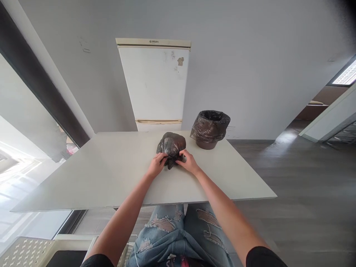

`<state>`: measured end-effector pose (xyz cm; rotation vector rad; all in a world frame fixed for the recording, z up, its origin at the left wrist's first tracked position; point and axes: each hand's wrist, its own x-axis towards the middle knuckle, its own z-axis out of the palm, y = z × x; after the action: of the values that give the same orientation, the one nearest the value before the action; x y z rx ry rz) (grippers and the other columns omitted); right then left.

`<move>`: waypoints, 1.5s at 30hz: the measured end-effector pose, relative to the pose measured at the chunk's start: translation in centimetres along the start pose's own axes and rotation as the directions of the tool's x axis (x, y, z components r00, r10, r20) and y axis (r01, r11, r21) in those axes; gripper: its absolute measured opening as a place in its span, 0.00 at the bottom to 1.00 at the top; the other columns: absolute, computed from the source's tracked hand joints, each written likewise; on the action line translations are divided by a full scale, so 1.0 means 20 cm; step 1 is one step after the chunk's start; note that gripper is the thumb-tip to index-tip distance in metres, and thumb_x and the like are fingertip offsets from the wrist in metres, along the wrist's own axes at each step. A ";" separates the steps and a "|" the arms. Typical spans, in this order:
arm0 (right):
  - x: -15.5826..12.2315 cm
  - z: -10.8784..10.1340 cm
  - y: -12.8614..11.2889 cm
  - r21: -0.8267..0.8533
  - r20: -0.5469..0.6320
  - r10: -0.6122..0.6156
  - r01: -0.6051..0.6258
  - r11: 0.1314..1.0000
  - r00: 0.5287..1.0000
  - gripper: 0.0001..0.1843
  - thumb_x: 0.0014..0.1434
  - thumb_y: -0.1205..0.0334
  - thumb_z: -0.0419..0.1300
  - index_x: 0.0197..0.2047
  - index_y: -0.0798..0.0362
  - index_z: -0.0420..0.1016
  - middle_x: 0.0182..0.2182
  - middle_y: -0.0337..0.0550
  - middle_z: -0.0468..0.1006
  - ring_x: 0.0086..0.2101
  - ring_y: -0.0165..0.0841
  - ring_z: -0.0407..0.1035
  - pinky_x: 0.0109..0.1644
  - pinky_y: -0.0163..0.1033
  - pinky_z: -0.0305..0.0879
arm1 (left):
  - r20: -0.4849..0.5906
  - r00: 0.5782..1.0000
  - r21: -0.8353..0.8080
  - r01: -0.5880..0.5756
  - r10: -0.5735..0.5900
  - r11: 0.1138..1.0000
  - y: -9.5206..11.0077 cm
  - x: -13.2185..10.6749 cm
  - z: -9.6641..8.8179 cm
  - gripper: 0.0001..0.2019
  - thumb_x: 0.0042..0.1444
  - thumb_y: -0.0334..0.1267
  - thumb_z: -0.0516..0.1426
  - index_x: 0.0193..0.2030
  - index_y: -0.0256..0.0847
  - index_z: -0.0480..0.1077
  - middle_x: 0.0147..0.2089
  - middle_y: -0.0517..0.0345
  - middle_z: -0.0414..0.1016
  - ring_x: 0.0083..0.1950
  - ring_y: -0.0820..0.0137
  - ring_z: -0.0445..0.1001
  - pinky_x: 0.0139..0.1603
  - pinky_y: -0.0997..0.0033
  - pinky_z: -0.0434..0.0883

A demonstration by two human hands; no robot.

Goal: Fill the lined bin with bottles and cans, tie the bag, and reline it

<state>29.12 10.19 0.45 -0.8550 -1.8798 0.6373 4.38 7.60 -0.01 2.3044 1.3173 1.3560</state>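
A bulging black plastic bag (171, 142) lies on the white table (116, 178), its gathered neck turned toward me. On the left of the neck, my left hand (158, 163) pinches the plastic between thumb and fingers. My right hand (189, 162) grips the neck from the other side, fingers curled against it. What the bag contains is hidden. Behind and to the right stands a brown trash can (206, 145) lined with another black bag (210, 126), folded over its rim and open at the top.
A white refrigerator (157, 81) stands beyond the table's far edge, against the grey wall (236, 66). At lower left is a pale plastic chair (66, 243) beside my legs in ripped jeans (164, 231). Dark wood-look floor (278, 167) extends to the right.
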 end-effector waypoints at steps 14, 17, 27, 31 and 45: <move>0.02 -0.08 0.06 -0.205 -0.419 0.027 -0.123 0.971 0.908 0.14 0.66 0.64 0.49 0.29 0.47 0.68 0.34 0.46 0.65 0.41 0.44 0.61 0.49 0.49 0.62 | -0.259 0.955 0.050 0.164 -0.146 0.985 0.01 0.00 -0.08 0.13 0.73 0.43 0.47 0.44 0.46 0.71 0.38 0.51 0.75 0.44 0.59 0.72 0.50 0.57 0.72; 0.01 -0.09 0.06 -0.212 -0.485 0.048 -0.170 0.962 0.873 0.14 0.66 0.63 0.48 0.28 0.47 0.65 0.34 0.47 0.63 0.41 0.45 0.60 0.50 0.50 0.62 | -0.229 0.964 0.061 0.155 -0.137 0.986 0.03 0.01 -0.07 0.12 0.72 0.43 0.48 0.41 0.46 0.70 0.37 0.51 0.73 0.43 0.58 0.70 0.50 0.55 0.71; 0.02 -0.04 -0.01 -0.087 -0.053 -0.158 0.153 0.984 0.986 0.08 0.66 0.52 0.65 0.44 0.46 0.79 0.40 0.47 0.80 0.44 0.44 0.73 0.53 0.51 0.69 | -0.112 0.992 0.109 -0.051 0.064 0.993 0.05 0.00 -0.07 0.16 0.68 0.44 0.57 0.59 0.44 0.70 0.54 0.46 0.75 0.55 0.57 0.72 0.58 0.54 0.69; 0.03 -0.04 0.01 -0.016 -0.124 -0.177 0.177 0.984 0.976 0.11 0.69 0.53 0.62 0.36 0.47 0.79 0.36 0.44 0.80 0.38 0.39 0.75 0.46 0.46 0.72 | -0.004 0.991 0.159 -0.132 0.134 0.978 0.03 0.01 -0.04 0.11 0.64 0.35 0.59 0.52 0.46 0.77 0.44 0.50 0.76 0.48 0.58 0.73 0.54 0.55 0.67; 0.04 -0.13 0.10 -0.042 -0.496 0.035 -0.064 0.997 0.868 0.13 0.72 0.54 0.51 0.43 0.50 0.74 0.39 0.45 0.73 0.38 0.37 0.69 0.46 0.42 0.67 | -0.590 0.615 -0.448 0.289 -0.523 0.846 -0.12 0.03 -0.10 0.05 0.65 0.40 0.52 0.41 0.44 0.68 0.38 0.60 0.68 0.40 0.68 0.65 0.43 0.70 0.62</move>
<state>31.81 12.17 0.53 -0.9982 -1.4152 0.3480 1.43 8.98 0.26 1.1584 1.5268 2.1480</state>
